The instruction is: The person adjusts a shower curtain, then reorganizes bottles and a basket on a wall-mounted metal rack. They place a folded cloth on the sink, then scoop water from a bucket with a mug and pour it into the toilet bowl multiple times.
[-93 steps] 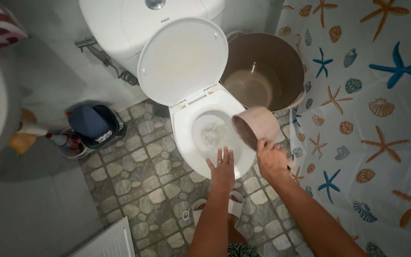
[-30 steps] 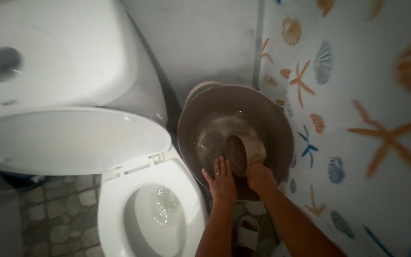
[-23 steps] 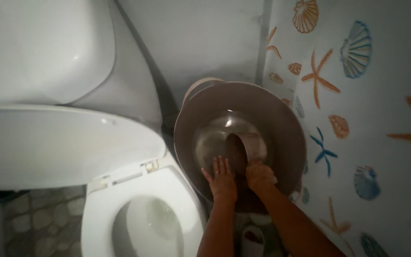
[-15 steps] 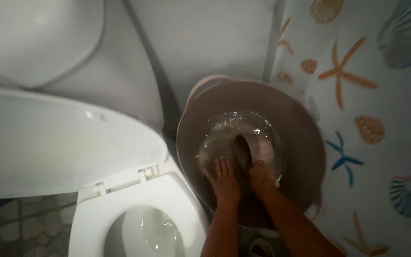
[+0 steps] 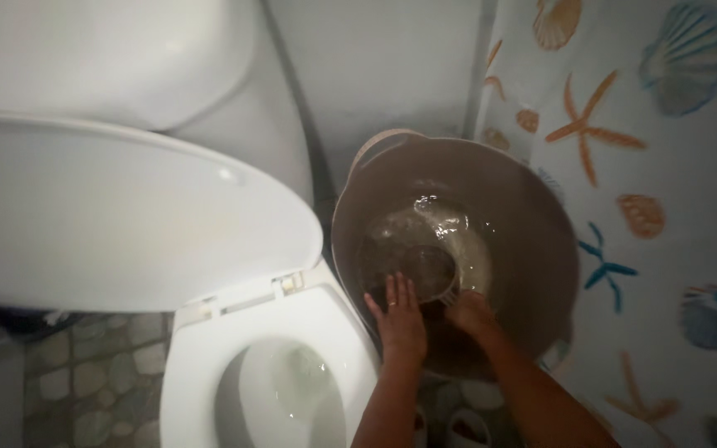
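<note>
Grasping a scoop (image 5: pixel 425 270), the right hand (image 5: pixel 468 314) is sunk in the bucket (image 5: pixel 541 249); the left hand (image 5: pixel 400 319) is held flat, fingers released.

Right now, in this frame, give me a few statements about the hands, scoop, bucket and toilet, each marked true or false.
1. The right hand holds the scoop down in the bucket. True.
2. The bucket is dry. False: it holds water.
3. The toilet lid is raised. True.
4. The left hand grips the toilet seat. False: it is open, over the bucket's near rim.
5. The bucket stands left of the toilet. False: right, by the curtain.
</note>
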